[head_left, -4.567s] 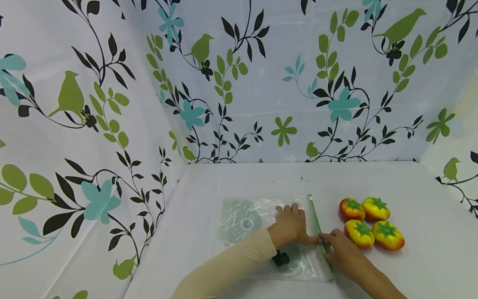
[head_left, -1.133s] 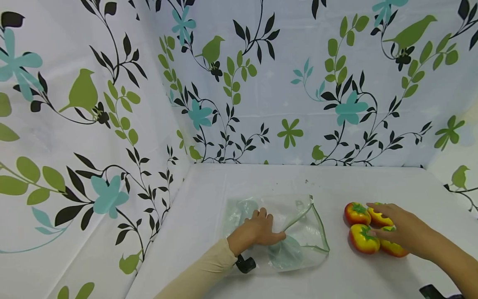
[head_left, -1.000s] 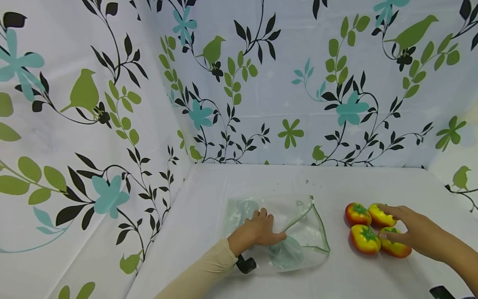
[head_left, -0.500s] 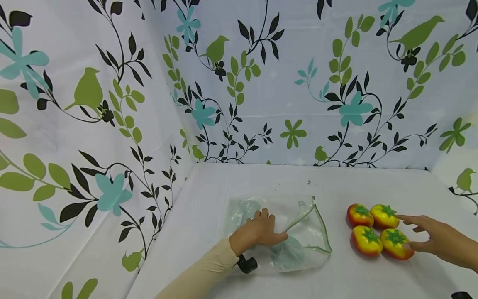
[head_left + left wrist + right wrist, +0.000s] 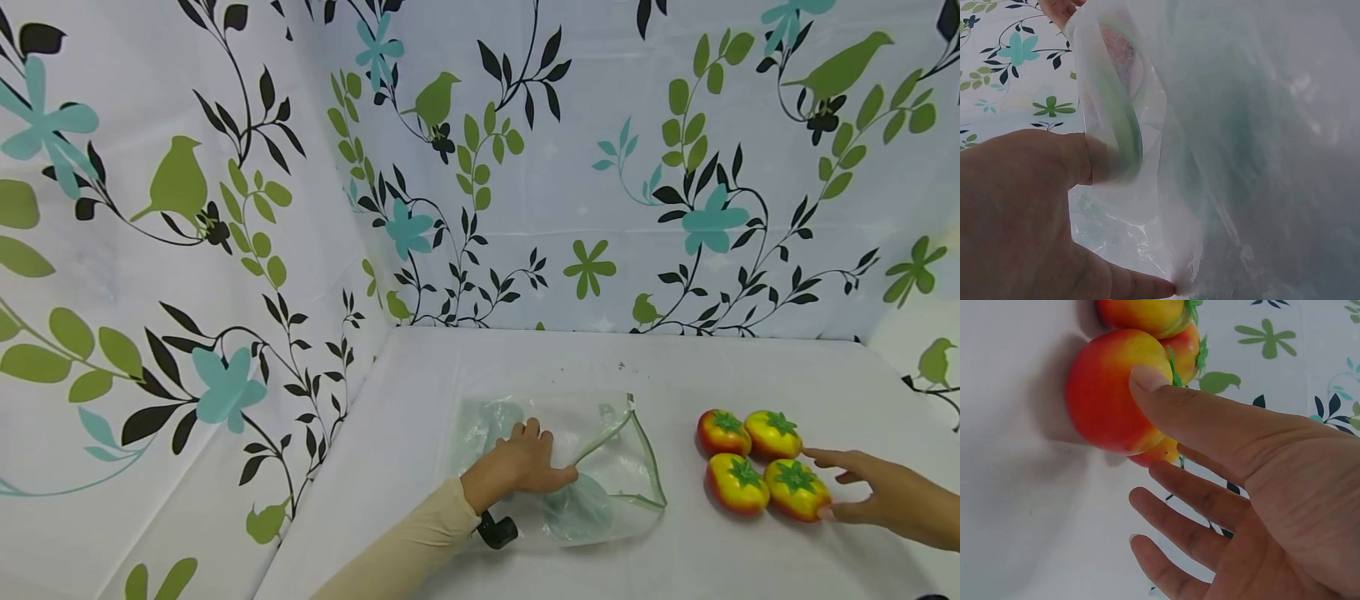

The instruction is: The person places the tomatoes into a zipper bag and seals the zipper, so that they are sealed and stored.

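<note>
A clear zip bag (image 5: 600,417) with a green zip edge lies on the white table, its mouth gaping toward the right. My left hand (image 5: 517,462) rests on it, thumb hooked at the lifted mouth edge and fingers spread over the film. In the left wrist view the thumb (image 5: 1100,159) shows through the plastic. Several red-and-yellow artificial tomatoes (image 5: 726,432) with green leafy tops sit grouped right of the bag. My right hand (image 5: 885,492) is beside them, fingers apart, its thumb tip overlapping the near right tomato (image 5: 1107,394).
The white table (image 5: 675,558) ends at a back wall of patterned cloth (image 5: 510,275) with leaves and birds. A black wrist camera (image 5: 497,530) sits under the left wrist, beside the bag's near edge. Bare table lies between bag and tomatoes.
The left hand has shifted left from the zip edge and the bag's mouth has come open. The right hand has left the zip, passed over the tomatoes, and drawn back to their right side.
</note>
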{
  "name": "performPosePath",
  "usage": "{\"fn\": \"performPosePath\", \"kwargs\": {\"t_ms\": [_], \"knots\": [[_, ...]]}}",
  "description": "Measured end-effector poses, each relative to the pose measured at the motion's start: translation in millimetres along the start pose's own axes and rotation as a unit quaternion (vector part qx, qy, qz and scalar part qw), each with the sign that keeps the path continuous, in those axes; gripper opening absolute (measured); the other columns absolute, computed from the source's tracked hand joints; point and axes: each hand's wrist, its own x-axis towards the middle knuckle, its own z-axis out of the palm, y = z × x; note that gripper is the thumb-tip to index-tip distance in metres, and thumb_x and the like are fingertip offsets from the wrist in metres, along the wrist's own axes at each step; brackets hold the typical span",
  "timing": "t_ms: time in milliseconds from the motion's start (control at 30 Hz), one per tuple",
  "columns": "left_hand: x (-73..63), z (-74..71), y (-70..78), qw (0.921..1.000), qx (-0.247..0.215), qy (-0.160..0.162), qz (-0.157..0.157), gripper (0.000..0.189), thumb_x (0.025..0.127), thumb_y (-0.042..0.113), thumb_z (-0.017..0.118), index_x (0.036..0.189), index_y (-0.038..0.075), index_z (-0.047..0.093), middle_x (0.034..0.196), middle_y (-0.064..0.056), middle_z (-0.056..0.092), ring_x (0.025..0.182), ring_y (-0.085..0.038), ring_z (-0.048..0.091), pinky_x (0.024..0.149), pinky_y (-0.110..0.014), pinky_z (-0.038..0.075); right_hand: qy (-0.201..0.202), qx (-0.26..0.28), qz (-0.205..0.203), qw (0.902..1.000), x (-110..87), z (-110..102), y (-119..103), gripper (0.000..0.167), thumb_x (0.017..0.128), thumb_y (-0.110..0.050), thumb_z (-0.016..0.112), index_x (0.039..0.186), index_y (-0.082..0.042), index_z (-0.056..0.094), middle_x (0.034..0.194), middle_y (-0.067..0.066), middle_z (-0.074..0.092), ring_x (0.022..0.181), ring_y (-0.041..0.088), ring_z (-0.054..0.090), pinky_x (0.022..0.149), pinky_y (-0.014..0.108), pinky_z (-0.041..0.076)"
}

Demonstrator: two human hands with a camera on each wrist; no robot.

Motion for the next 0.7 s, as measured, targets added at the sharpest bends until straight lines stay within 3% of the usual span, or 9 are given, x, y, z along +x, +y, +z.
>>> {"fn": "performPosePath", "kwargs": {"t_ms": [700], "knots": [[-0.1,1.3,0.2,1.0,0.0,-0.003,-0.001,0.079,0.096,0.063,0.056,0.145,0.002,0.056,0.153,-0.016,0.044,0.141,-0.034,0.043,0.106,-0.062,0.045,-0.011,0.03,0.005,0.9995,1.6,10.3,8.6,0.091,0.088,-0.044,0.084,0.145,0.015,0.043,0.133,0.043,0.053,0.103,0.041,0.063,0.08,0.058,0.06]]}}
